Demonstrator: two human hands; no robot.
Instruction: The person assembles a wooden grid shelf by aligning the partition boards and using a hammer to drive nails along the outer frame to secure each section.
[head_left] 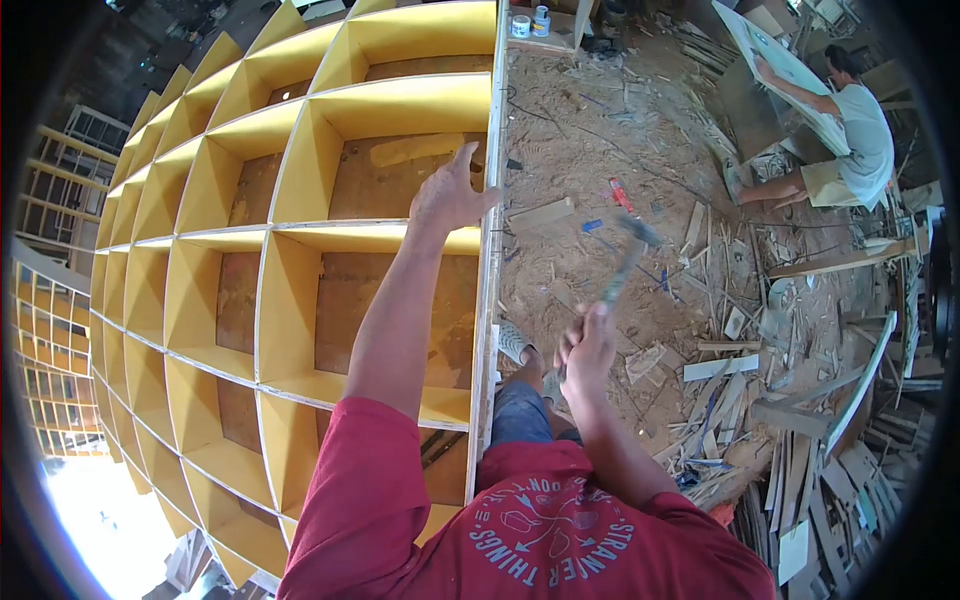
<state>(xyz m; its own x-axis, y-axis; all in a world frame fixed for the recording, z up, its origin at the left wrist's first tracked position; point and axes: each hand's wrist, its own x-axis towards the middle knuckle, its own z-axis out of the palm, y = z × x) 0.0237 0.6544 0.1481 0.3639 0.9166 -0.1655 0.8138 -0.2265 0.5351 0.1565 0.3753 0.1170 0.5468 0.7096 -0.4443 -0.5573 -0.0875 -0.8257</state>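
1. Yellow, box-celled wooden grid frame (285,290): smooth painted look, low sheen from where I stand.
2. Long whitish edge strip on its near side (490,300): rough, scuffed, wood-like.
3. Brown flat back panels (395,300): wood-looking, matt, patchy with yellow smears.
4. Grey-headed hammer (622,270): head looks metal; handle blurred, material unclear.
5. Red short-sleeved T-shirt (370,470): soft matt cloth, pale flat print.
6. Blue shorts (522,410): denim-like cloth, matt.
7. Brown littered floor (570,110): powdery, rough, sawdust-like.
8. White flat offcut (722,368): smooth-faced.
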